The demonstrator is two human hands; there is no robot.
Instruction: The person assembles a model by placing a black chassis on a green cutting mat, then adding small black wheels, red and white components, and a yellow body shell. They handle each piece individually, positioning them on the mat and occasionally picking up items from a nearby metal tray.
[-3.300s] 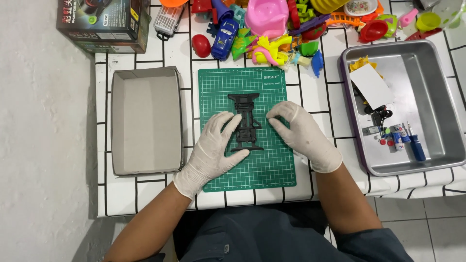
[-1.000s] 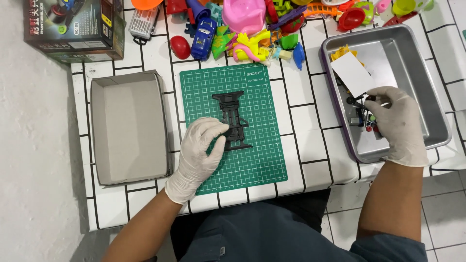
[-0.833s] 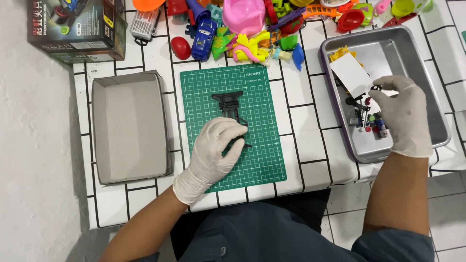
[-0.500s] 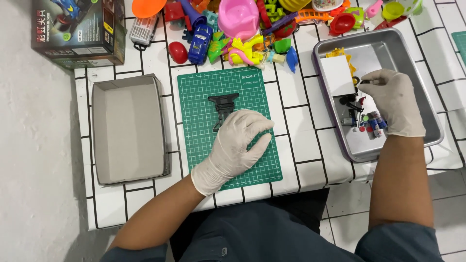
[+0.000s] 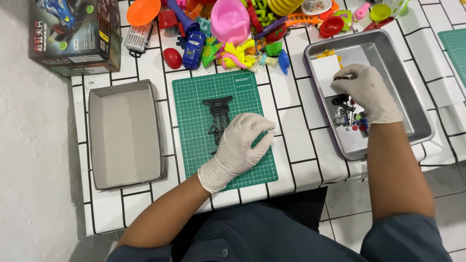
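A black toy car chassis (image 5: 218,114) lies on the green cutting mat (image 5: 194,126). My left hand (image 5: 239,145), in a white glove, rests flat on the chassis's near end, fingers spread. My right hand (image 5: 368,92), also gloved, is inside the metal tray (image 5: 407,92) at the right, fingertips pinched on a small dark part (image 5: 341,77) just above a white card (image 5: 325,73). Small black, red and blue parts (image 5: 350,116) lie in the tray below that hand.
An empty grey box lid (image 5: 125,133) sits left of the mat. A printed toy car box (image 5: 73,34) stands at the back left. A heap of colourful plastic toys (image 5: 233,34) lines the back edge. Another green mat (image 5: 454,46) shows at far right.
My right hand left the chassis and went into the metal tray, where it now pinches a small dark part. My left hand slid to the chassis's near end.
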